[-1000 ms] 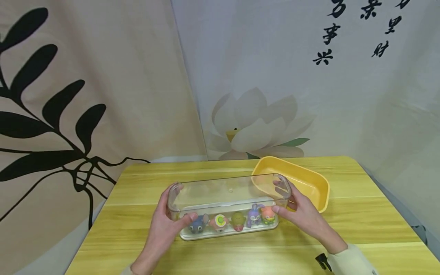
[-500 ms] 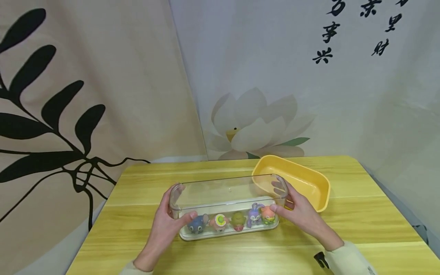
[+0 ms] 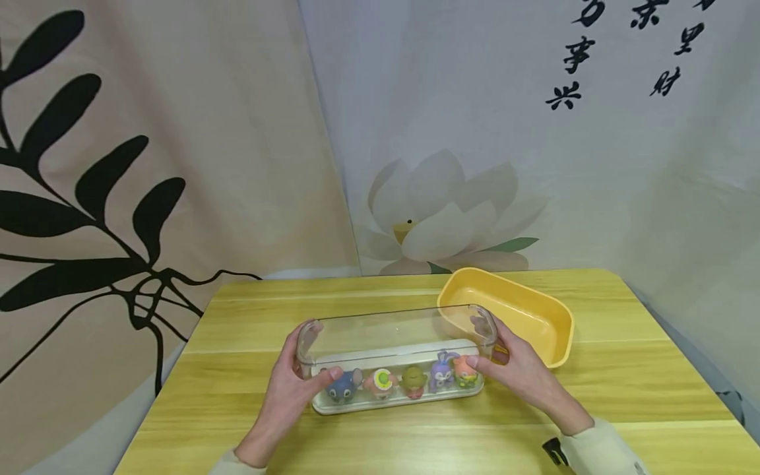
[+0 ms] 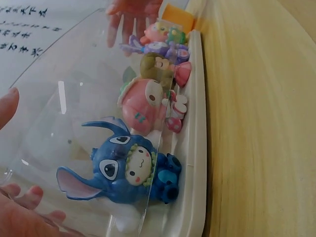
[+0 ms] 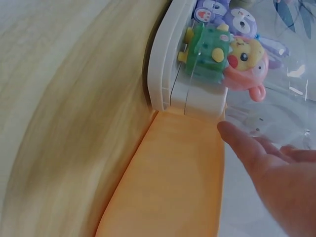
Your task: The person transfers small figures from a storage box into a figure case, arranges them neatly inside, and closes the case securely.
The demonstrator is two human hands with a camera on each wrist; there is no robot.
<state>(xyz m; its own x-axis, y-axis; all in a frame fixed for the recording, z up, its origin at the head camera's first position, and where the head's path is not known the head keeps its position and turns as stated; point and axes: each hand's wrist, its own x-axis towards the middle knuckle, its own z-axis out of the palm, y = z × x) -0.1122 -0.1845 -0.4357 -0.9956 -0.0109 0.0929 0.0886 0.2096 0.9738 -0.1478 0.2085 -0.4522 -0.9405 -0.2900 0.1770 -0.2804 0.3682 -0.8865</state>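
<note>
Both hands hold a clear plastic cover (image 3: 380,330) above a white base (image 3: 398,406) on the table. In the head view my left hand (image 3: 284,379) grips the cover's left end, thumb at the front, while my right hand (image 3: 522,369) grips the right end the same way. On the base stands a row of small figurines, seen partly through the cover: a blue big-eared one (image 4: 116,168), a pink one (image 4: 140,106), a brown-haired one (image 4: 158,69), a purple rabbit (image 3: 441,373) and a pink-hooded one in green (image 5: 207,52). In the left wrist view the cover's lower edge crosses in front of the figurines, apart from the base.
Behind the right hand, a yellow plastic tray (image 3: 549,330) sits on the wooden table (image 3: 237,343), near its back edge. A printed cloth backdrop (image 3: 255,145) hangs behind the table. A black buckle (image 3: 555,452) lies by the right sleeve (image 3: 602,448).
The cover has come slightly lower, and its right end has shifted a little to the left with the right hand. The base and figurines stay put.
</note>
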